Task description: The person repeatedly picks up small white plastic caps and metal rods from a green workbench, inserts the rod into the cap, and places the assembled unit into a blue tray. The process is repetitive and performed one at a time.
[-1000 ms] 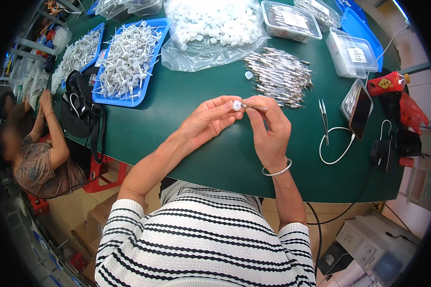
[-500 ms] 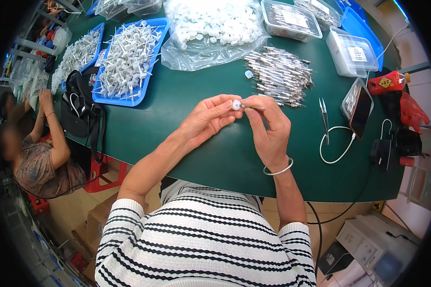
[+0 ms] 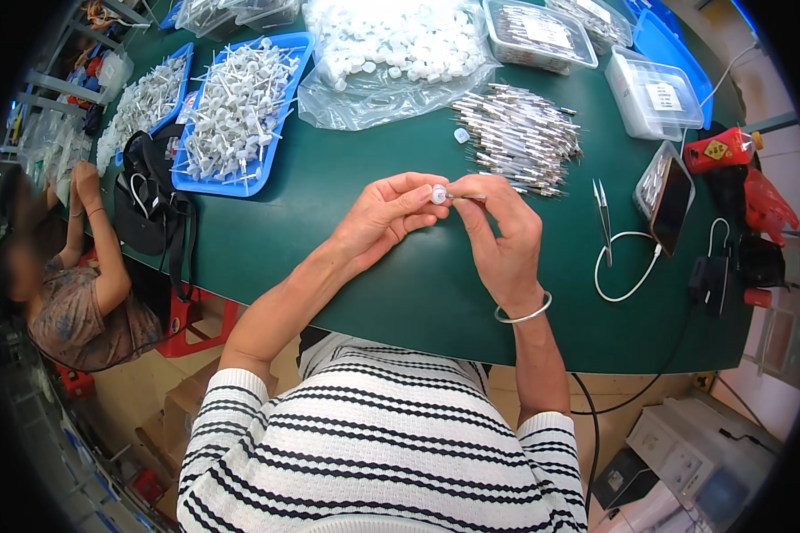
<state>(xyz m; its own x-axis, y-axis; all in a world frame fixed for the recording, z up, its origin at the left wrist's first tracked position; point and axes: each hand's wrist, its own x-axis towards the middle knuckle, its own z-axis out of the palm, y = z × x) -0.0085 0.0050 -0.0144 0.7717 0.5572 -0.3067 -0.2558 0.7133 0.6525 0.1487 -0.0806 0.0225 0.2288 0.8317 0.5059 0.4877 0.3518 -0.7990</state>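
Over the green table, my left hand (image 3: 387,213) pinches a small round white plastic cap (image 3: 438,194) between thumb and fingers. My right hand (image 3: 502,226) grips a thin metal pin (image 3: 468,197) whose tip meets the cap; how deep it sits in the cap I cannot tell. A pile of similar thin metal-and-white pins (image 3: 520,138) lies beyond my right hand. One loose white cap (image 3: 460,135) rests at the pile's left edge. Farther back, an open clear plastic bag (image 3: 356,107) holds many white caps.
Blue trays (image 3: 256,184) of white capped pins stand at left, beside a black bag (image 3: 142,200). Clear boxes (image 3: 542,40) line the back. At right lie tweezers (image 3: 603,218), a phone (image 3: 673,213) with a white cable and a red bottle (image 3: 718,151). Another person (image 3: 89,293) sits at far left.
My right hand has shifted very slightly to the right, its wrist turning a little, and the pin's angle has changed a bit. My left hand stays nearly still with the cap.
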